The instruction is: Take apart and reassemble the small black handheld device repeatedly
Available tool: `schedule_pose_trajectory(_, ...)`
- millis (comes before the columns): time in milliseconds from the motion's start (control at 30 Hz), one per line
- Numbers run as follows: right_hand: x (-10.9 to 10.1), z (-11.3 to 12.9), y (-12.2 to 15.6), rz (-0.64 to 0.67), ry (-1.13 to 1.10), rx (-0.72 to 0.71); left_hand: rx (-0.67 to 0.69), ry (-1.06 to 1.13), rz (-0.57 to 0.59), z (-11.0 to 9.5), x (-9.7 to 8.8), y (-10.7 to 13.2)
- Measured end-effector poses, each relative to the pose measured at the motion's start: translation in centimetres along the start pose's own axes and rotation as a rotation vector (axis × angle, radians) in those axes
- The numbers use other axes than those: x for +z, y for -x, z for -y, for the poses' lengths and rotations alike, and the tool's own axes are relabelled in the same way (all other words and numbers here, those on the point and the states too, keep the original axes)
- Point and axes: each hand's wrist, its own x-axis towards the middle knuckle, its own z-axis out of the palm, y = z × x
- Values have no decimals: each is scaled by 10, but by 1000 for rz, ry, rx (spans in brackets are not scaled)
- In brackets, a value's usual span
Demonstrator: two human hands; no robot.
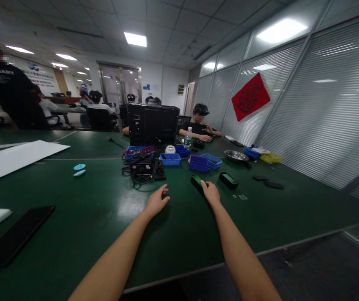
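Observation:
My right hand [211,193] grips a small black case [196,179] with a green circuit board inside, its thumb over the near end. A second, similar black case with a green board [229,180] lies just to the right. My left hand [158,200] hovers low over or rests on the table, fingers apart and nothing in it. A small ring [234,196] and a clear flat piece [242,197] lie on the table to the right of my right hand.
Blue bins [170,159], cables with a black power unit [142,169], a monitor [153,123] and a metal bowl [236,156] stand ahead on the green table [91,234]. A black slab [19,234] lies left. Across the table sits a person [195,127].

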Motion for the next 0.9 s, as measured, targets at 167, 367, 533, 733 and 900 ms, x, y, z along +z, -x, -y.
schedule_pose_trajectory(167, 8, -1, 1, -69, 17, -33, 4, -2, -6, -2, 0, 0)
schedule_pose_trajectory(367, 14, 19, 18, -77, -2, -155, 30, -20, -6, 0, 0, 0)
schedule_pose_trajectory(533, 18, 28, 26, 11, 48, -199, 52, -41, -8, 2, 0, 0)
schedule_pose_trajectory(733, 15, 30, 25, 67, 76, -181, 66, -51, -6, 5, 1, -1)
schedule_pose_trajectory(900, 15, 34, 28, 57, 196, -177, 56, -66, 0, 4, 2, -1)
